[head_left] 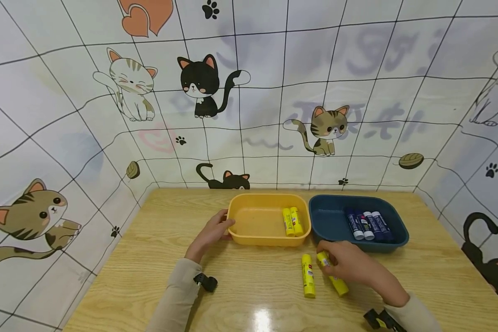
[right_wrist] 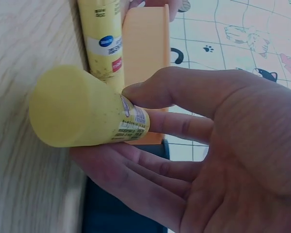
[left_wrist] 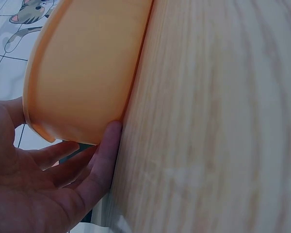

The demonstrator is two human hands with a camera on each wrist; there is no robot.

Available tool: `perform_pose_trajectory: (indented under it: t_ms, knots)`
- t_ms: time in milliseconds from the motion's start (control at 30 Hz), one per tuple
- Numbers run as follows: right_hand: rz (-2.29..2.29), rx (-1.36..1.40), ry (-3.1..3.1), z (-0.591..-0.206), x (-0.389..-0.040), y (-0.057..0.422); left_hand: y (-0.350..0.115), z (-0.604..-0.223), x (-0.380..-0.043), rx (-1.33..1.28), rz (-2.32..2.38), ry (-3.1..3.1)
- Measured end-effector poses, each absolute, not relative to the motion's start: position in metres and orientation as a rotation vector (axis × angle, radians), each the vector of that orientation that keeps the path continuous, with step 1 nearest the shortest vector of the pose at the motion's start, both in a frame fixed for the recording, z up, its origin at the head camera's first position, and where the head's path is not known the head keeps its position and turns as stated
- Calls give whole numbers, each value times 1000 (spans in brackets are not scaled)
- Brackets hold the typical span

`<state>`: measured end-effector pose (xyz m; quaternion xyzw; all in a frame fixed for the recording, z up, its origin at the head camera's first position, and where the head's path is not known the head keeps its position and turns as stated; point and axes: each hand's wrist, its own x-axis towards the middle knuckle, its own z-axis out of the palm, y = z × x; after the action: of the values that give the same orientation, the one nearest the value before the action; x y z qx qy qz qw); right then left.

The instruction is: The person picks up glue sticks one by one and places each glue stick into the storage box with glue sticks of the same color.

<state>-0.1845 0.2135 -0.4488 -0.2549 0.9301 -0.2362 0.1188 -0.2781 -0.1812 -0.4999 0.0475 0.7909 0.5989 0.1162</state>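
My left hand holds the left end of a yellow-orange plastic tray, its thumb at the rim and its fingers against the outer wall. Two yellow glue sticks lie in the tray's right part. My right hand pinches another yellow glue stick between thumb and fingers, just in front of a dark blue tray. In the right wrist view, this glue stick points its base at the camera. Left of it, one more yellow glue stick lies on the table.
Inside the dark blue tray, several dark blue glue sticks with white ends lie side by side at the right. Both trays stand next to each other on a wood-grain table. A cat-patterned sheet encloses the back and sides.
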Motion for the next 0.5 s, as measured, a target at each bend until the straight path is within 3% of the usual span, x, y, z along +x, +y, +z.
perform_pose_trajectory:
  t_ms: [500]
  knots:
    - [-677, -771, 2779, -433, -181, 217, -182, -501, -279, 156, 1747, 2330]
